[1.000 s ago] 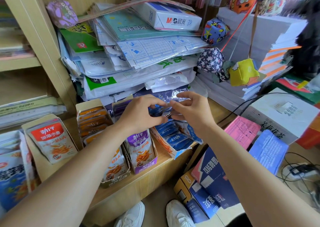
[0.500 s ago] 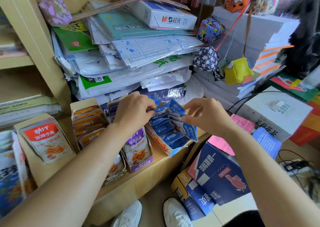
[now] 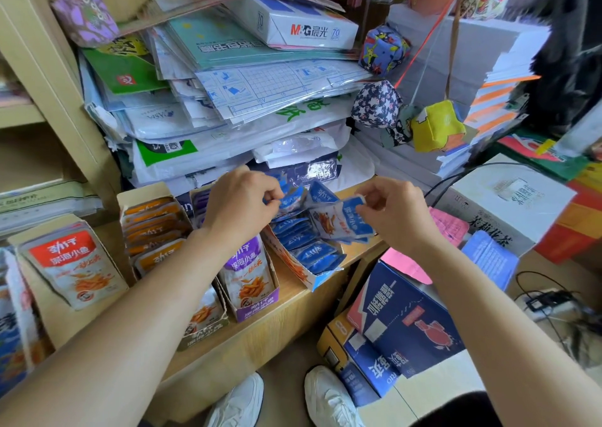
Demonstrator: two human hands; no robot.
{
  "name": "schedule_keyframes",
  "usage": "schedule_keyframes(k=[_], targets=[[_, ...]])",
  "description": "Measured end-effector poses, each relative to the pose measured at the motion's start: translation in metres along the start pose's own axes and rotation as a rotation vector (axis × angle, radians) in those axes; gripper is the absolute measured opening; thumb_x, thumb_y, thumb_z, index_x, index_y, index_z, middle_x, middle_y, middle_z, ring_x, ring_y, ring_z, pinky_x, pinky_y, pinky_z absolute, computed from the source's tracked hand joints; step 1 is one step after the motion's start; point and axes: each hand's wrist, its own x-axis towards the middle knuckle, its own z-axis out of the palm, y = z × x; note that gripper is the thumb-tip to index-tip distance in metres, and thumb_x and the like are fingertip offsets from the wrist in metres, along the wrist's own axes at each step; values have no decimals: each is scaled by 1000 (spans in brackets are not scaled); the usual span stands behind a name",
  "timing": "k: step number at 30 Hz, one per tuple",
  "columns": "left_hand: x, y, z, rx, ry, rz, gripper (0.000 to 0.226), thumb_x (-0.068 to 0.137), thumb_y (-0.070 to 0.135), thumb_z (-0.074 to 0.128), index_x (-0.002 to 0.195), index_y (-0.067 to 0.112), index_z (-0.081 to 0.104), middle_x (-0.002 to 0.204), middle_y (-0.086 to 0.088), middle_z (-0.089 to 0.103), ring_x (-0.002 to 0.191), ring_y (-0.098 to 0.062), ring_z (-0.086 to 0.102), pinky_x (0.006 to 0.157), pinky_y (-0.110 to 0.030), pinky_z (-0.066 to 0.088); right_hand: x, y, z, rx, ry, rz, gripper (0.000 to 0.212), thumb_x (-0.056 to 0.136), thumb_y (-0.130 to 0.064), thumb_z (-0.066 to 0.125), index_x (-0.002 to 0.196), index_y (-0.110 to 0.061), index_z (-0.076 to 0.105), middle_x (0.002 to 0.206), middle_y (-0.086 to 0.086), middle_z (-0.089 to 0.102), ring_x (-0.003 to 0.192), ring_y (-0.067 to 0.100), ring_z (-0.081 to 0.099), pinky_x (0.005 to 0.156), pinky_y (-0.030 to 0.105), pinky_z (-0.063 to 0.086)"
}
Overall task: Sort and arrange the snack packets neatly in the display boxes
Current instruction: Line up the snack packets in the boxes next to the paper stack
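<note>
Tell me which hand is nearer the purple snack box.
Left. The left hand sits just above the purple box, pinching a blue packet; the right hand is farther right, past the blue box, pinching another packet.

The white paper box (image 3: 309, 29) on top of the stack reads "M&G晨光" and "70". The red snack packet (image 3: 71, 257) reads "劲仔 深海小鱼"; the purple snack packet (image 3: 246, 270) reads "深海小鱼". The blue packets (image 3: 317, 252) carry "劲仔", upside down. The white carton (image 3: 492, 231) reads "茉莉花茶". The blue box (image 3: 391, 379) on the floor reads "RIO".
</note>
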Motion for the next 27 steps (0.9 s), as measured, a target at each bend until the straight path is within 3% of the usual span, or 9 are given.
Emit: schedule_keyframes(k=[4, 6, 8, 11, 14, 17, 23, 27], targets=[[-3, 0, -5, 51, -60, -65, 5, 81, 23, 81, 80, 28, 78, 72, 10, 72, 78, -18, 65, 74, -35, 54, -4, 7, 6, -54, -261, 99, 16, 81, -19, 81, 94, -16, 73, 81, -4, 69, 71, 12, 64, 58, 24, 48], [-6, -1, -3, 47, -45, -42, 7, 81, 19, 79, 81, 27, 78, 71, 9, 70, 77, -19, 65, 73, -36, 55, -7, 10, 9, -111, -299, 94, 13, 81, -19, 80, 93, -15, 75, 82, -2, 70, 74, 14, 65, 60, 28, 53], [-8, -2, 0, 37, -21, -13, 9, 81, 18, 79, 84, 26, 78, 71, 10, 69, 76, -19, 62, 68, -33, 52, -8, 9, 8, -133, -240, 73, 8, 82, -16, 77, 90, -13, 76, 81, 1, 70, 77, 20, 66, 63, 35, 56], [-7, -5, 0, 23, 29, 14, 12, 80, 17, 82, 87, 25, 77, 72, 12, 66, 76, -14, 53, 61, -28, 43, -11, 5, 0, -119, -98, 22, 8, 86, -14, 74, 79, -18, 71, 71, -6, 63, 63, 8, 58, 50, 25, 43], [-8, -3, -1, -14, 51, 7, 18, 79, 16, 83, 91, 23, 71, 74, 13, 65, 76, -14, 57, 67, -32, 50, -14, 0, -10, -41, 68, -90, 12, 86, -10, 71, 78, -19, 73, 66, -9, 62, 60, 5, 55, 51, 29, 44], [-7, -3, 1, -110, 58, -73, 18, 81, 13, 81, 89, 22, 68, 73, 13, 64, 67, -10, 60, 68, -27, 50, -17, -7, -15, 0, 82, -221, 16, 86, -6, 70, 94, -16, 79, 76, -9, 65, 69, 3, 56, 60, 22, 43], [-4, -10, 1, -203, 78, -210, 17, 82, 12, 81, 81, 22, 68, 69, 16, 64, 67, 4, 60, 62, -20, 48, -16, -13, -26, 55, 139, -286, 15, 86, -2, 73, 97, -11, 79, 81, -19, 60, 75, -8, 55, 67, 6, 37], [-4, -11, 1, -217, 79, -221, 16, 81, 12, 81, 79, 23, 69, 70, 16, 65, 66, 3, 61, 61, -16, 45, -17, -13, -22, 58, 107, -316, 16, 87, -4, 73, 98, -13, 80, 84, -12, 65, 78, -3, 57, 71, 8, 40]])
